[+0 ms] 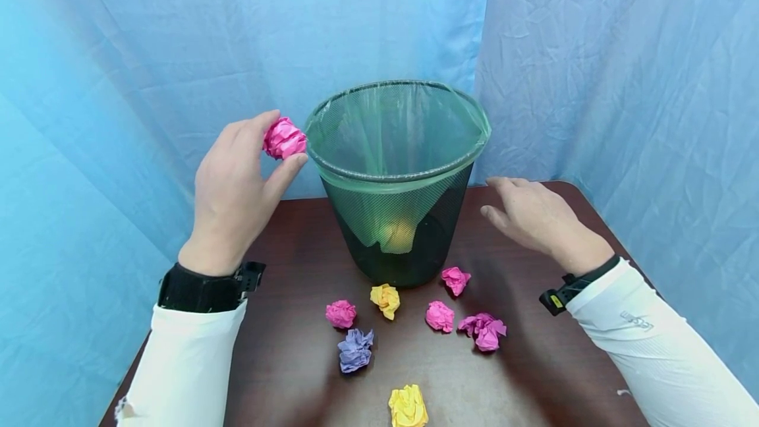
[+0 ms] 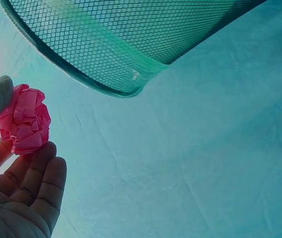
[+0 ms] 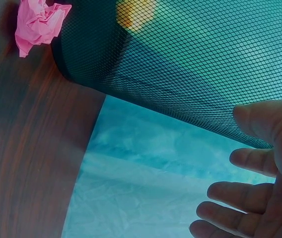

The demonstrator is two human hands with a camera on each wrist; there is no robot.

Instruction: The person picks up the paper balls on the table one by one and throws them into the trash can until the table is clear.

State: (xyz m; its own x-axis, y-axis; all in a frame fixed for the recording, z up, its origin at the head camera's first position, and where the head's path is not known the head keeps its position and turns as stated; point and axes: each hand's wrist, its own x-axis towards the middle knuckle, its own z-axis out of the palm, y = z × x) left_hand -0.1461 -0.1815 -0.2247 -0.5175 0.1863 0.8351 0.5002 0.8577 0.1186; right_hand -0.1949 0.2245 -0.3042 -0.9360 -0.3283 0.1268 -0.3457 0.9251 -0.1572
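Between thumb and fingers my left hand [image 1: 234, 180] pinches a crumpled pink paper ball [image 1: 285, 138], held up just left of the bin's rim. The left wrist view shows the same pink ball [image 2: 26, 120] below the mesh rim. A black mesh wastebasket [image 1: 403, 242] with a green plastic liner [image 1: 379, 180] stands upright at the back of the table. Through its mesh a yellow shape [image 1: 398, 234] shows low in the liner. To the right of the bin, my right hand [image 1: 534, 216] hovers with fingers loosely extended and holds nothing.
On the dark wooden table [image 1: 284, 269], before the bin, lie several crumpled balls: pink ones [image 1: 340, 313], a magenta one [image 1: 483, 332], a purple one [image 1: 356, 350] and yellow ones [image 1: 408, 406]. Blue curtains [image 1: 207, 31] close off the back and both sides.
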